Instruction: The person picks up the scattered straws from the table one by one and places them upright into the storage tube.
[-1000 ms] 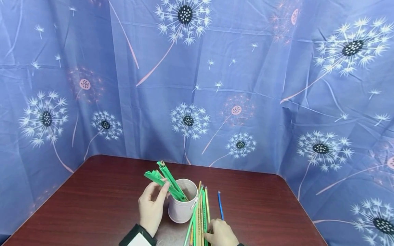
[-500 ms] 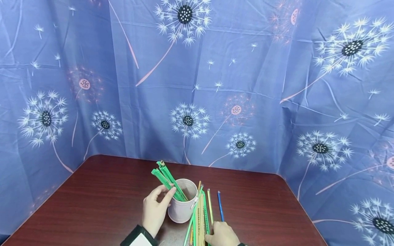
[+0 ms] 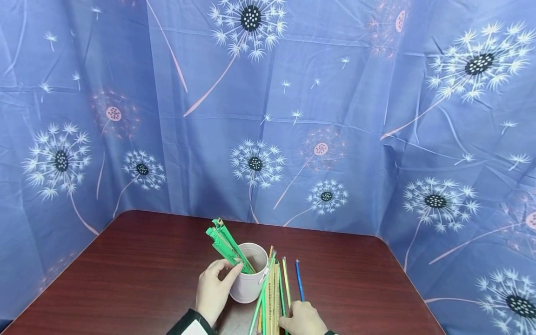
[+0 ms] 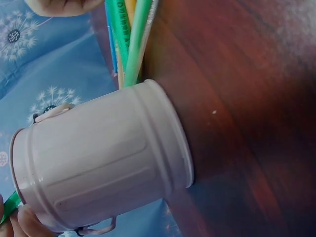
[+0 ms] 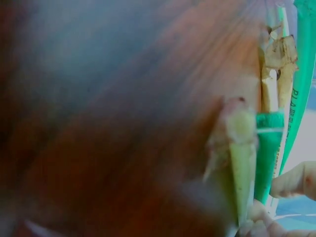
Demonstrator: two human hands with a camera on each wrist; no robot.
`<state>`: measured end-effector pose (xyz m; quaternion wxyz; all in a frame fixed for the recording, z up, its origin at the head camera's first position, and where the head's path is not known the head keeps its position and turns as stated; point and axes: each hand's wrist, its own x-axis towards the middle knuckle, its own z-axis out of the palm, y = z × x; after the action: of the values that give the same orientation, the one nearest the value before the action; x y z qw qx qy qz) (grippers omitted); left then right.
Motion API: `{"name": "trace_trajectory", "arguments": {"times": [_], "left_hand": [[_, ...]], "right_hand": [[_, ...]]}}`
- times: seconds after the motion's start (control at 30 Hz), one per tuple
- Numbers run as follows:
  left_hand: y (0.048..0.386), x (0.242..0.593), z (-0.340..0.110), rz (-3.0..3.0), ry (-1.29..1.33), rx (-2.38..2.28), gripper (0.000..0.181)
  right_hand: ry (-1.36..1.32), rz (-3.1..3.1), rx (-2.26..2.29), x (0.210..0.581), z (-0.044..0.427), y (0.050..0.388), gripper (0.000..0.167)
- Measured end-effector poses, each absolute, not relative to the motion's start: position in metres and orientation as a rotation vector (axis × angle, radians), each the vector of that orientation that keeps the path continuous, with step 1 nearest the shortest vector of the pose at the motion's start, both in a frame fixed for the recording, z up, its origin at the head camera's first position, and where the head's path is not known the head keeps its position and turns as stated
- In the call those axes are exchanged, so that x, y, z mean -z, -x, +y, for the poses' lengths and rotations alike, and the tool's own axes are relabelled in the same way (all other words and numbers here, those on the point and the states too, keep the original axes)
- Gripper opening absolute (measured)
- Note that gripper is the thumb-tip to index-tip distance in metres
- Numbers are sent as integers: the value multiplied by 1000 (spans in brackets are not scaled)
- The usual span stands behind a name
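A pale pink metal pail with small side handles stands upright on the table. Several long sticks in green wrappers lean in it, tops to the left. My left hand pinches some of them at the pail's near-left rim; in the left wrist view its fingertips lie beside the rim. To the right of the pail, wrapped straws and sticks, green and yellowish, lie in a bundle. My right hand is at their right side, pinching a green-wrapped straw with a pale yellow one alongside.
A blue stick lies just beyond my right hand. One green straw slants across the bundle beside the pail. The dark red wooden table meets a blue dandelion-print cloth at the back and sides.
My left hand has moved right and slightly down, drawing its green-wrapped sticks against the others in the pail. By my right hand, the green and yellow straws have spread slightly rightward.
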<state>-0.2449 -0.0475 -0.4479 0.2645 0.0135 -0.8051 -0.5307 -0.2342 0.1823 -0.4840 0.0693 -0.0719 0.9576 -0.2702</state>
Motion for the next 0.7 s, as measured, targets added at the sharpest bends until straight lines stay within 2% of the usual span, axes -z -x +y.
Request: {"name": "trace_trajectory", "arguments": {"times": [0.17,0.47,0.7], "left_hand": [[245,451,-48,-2189,-28,1453,13],[245,452,-48,-2191,-60,1479,13],[244,452,-48,-2170,-86,1586,19]], "right_hand": [[196,2859,969,486,184,235,24],[182,2761,1222,483,189,234,8],[141,2696,1279,483,192,237,9]]}}
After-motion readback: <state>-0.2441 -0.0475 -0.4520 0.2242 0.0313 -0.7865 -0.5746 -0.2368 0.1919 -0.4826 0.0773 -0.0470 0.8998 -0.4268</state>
